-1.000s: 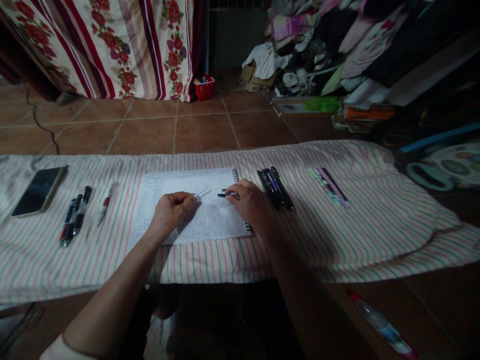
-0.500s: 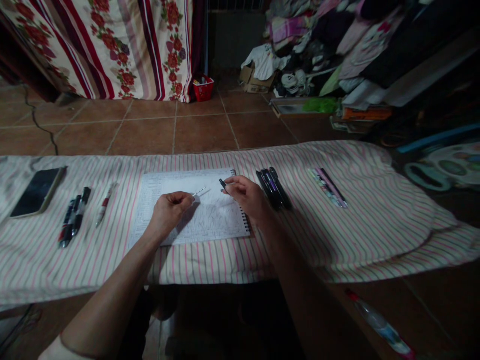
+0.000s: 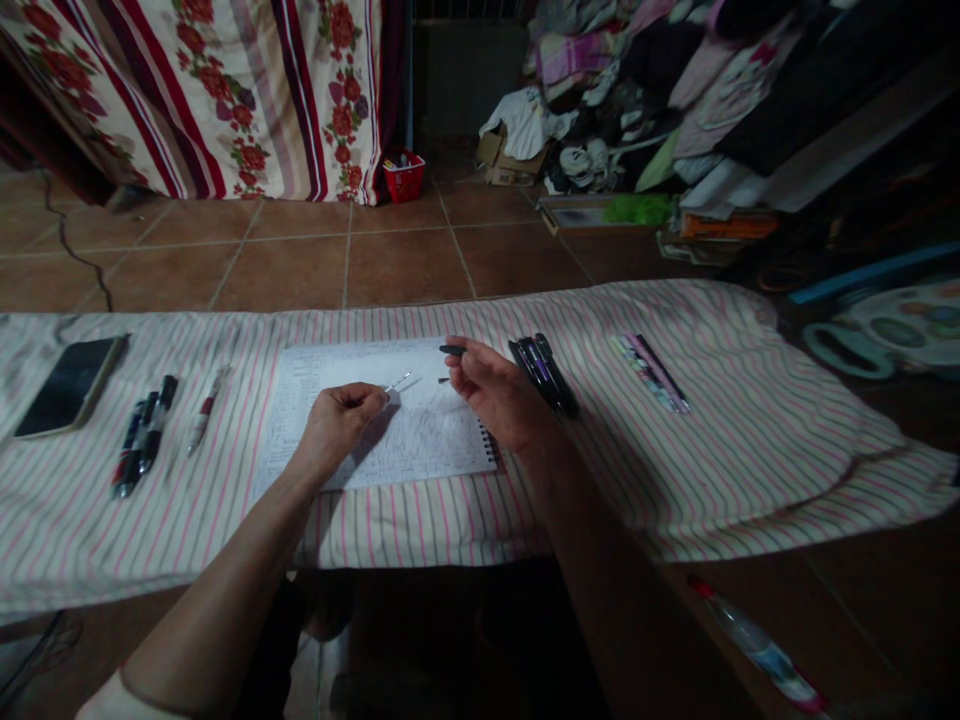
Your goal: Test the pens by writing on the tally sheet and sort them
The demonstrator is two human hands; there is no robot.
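Observation:
My left hand (image 3: 346, 420) pinches a thin pale pen refill (image 3: 397, 382) with a dark tip, held just above the notebook. Between the fingers of my right hand (image 3: 495, 390) is a short black pen part (image 3: 452, 350), pointing left; whether it is a cap or a barrel end cannot be made out. A tiny dark piece (image 3: 442, 380) shows just below those fingers, and I cannot tell if it is held or lying on the page. Under both hands lies a spiral notebook (image 3: 300, 420) covered in handwriting, its coil on the right.
On the striped cloth (image 3: 720, 440) are a phone (image 3: 71, 385), several black pens (image 3: 146, 435), a red-and-white pen (image 3: 208, 410), more black pens (image 3: 545, 372) and slim patterned pens (image 3: 652, 372). A plastic bottle (image 3: 757, 640) and a red basket (image 3: 403, 176) are on the floor.
My right hand has turned and shifted slightly right and up, swinging the black pen part from slanted to nearly level. The left hand with the refill stays almost still.

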